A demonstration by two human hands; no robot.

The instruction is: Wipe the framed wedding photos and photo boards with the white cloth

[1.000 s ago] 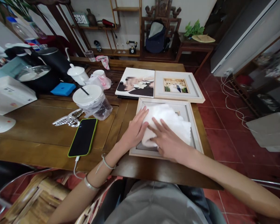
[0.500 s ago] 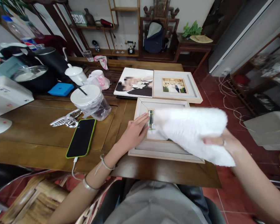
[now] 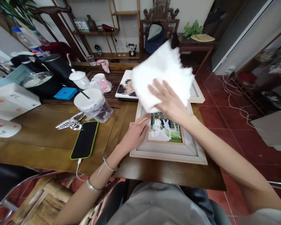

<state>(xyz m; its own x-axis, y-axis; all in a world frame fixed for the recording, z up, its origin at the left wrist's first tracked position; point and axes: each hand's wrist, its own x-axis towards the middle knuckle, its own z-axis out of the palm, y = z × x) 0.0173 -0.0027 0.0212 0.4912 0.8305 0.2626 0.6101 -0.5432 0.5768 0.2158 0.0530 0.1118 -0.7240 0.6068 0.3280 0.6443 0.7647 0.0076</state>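
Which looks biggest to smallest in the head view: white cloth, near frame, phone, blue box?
1. near frame and white cloth: look alike; the right hand holds the cloth up nearer the camera, so unranked.
2. phone
3. blue box

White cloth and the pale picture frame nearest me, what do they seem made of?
White cloth: soft, fluffy fabric, probably terry or microfibre; fuzzy surface, floppy edges.
Picture frame: pale matte whitewashed wood by its look, mitred corners showing; could be moulded composite.
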